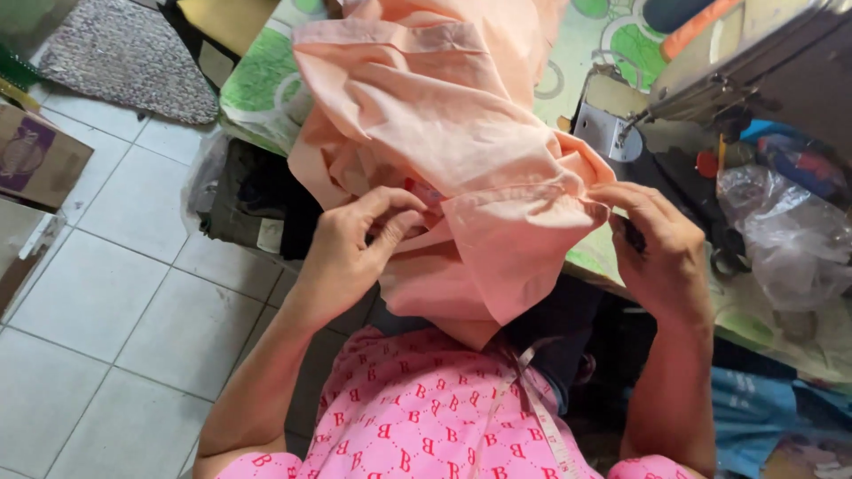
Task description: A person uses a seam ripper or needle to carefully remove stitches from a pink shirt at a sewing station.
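A large piece of peach fabric (pixel 444 115) is bunched on the table and hangs over its front edge toward my lap. My left hand (pixel 355 244) pinches a fold of it near the middle, fingers curled on the cloth. My right hand (pixel 652 244) grips the fabric's right edge with thumb and fingertips, just in front of the sewing machine's needle area (pixel 612 133). A measuring tape (pixel 532 399) drapes over my pink patterned clothing.
The sewing machine (pixel 754 53) stands at the upper right on a table with a green patterned cover (pixel 257 84). Crumpled clear plastic (pixel 790 231) lies at the right. A cardboard box (pixel 35 155) and a grey mat (pixel 124 58) sit on the tiled floor at left.
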